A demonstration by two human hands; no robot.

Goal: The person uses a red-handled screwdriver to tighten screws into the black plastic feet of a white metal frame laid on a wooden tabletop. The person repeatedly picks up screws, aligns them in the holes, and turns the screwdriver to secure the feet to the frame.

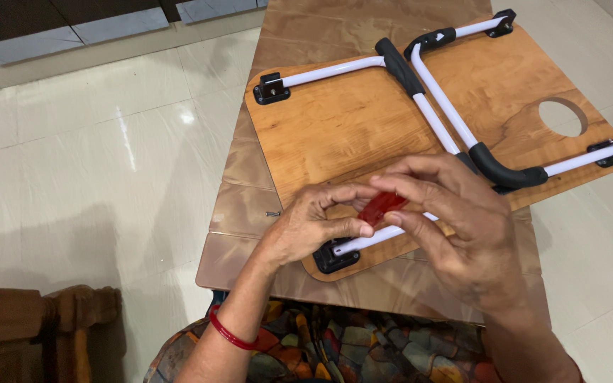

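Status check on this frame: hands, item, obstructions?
Both hands, left and right, pinch red tool. Over upturned lap table, legs folded. Small screw lies nearby.

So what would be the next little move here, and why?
Probably lowering the red tool, pinched between the left hand and right hand, onto the black bracket just below. The tool is off the upturned folding table, and a loose screw lies nearby.

Translucent red handle (382, 206). Orange-brown woodgrain board (342, 120); white leg tubes (438, 99), black grips and brackets (272, 89). Brown marbled table (246, 213). Red bangle (230, 333). Multicoloured patchwork garment (363, 351). Cream glossy floor tiles (94, 163).
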